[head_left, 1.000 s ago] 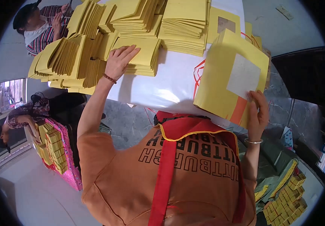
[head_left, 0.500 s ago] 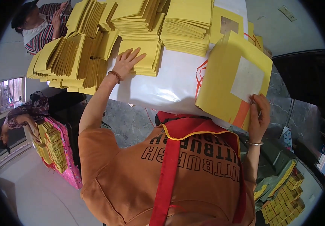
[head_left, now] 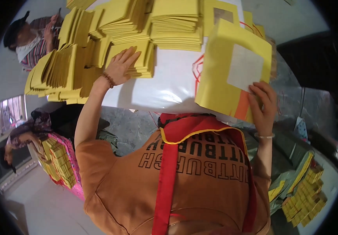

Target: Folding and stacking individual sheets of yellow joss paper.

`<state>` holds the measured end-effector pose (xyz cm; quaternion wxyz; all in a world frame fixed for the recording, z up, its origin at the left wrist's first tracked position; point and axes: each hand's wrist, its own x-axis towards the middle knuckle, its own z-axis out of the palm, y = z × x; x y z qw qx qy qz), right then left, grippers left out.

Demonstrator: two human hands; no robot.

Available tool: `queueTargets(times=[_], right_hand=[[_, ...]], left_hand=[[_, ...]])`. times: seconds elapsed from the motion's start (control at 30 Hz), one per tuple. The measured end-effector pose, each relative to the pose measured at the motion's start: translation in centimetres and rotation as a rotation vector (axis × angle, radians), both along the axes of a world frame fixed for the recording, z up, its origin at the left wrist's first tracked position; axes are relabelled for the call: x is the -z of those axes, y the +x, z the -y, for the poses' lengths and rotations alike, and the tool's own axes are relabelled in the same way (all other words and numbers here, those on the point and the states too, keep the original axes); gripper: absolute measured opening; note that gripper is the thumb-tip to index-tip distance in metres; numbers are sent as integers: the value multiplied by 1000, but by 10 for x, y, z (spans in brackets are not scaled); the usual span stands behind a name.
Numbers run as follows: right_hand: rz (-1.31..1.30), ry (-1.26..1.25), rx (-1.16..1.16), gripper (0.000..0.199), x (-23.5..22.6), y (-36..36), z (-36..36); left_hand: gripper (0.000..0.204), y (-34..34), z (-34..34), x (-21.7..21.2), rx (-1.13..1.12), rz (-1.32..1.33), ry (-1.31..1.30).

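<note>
My left hand (head_left: 121, 67) lies with its fingers stretched out on a low stack of folded yellow paper (head_left: 144, 64), at the left of the white-topped table (head_left: 169, 82). At the right, a thick yellow paper bundle (head_left: 212, 72), with a pale square and an orange strip on its upper face, reaches the table's near edge. My right hand (head_left: 263, 102) grips its lower right corner with bent fingers, the fingertips by the pale square. What lies under those fingers is hidden. Red string (head_left: 197, 69) rests just left of the bundle.
Taller stacks of folded yellow paper (head_left: 176, 25) fill the far side, more (head_left: 63, 70) the left. Another person (head_left: 32, 41) is at the far left; a second (head_left: 24, 135) bends over a pink-lined container (head_left: 75, 166) of yellow bundles. More yellow bundles (head_left: 304, 197) are stacked at lower right.
The whole view has shifted a little, moving the table things leftward and up. My right fingers have moved farther over the bundle's face. My left hand stays on the low stack.
</note>
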<state>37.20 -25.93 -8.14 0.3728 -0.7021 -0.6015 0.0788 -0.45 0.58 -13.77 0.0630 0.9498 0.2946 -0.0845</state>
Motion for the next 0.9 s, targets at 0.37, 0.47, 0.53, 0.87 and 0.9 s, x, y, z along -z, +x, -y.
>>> queueTargets(times=[0.37,0.47,0.53,0.87,0.9], right_hand=[[20,68,-46,20,6,7,-7],[-31,55,-55,19,6,9,-5],[-84,42,-57,18,7,11,-4],[-386,-15,-127,65,9,19,1],[-404,-29,-124,67,9,19,1]], left_hand=[[43,170,132,-84,546,580,-29],[40,175,134,-80,588,618,12],[33,176,131,-81,587,655,-74],[7,188,122,-89,479,703,-482],[7,188,120,-89,482,703,-480]])
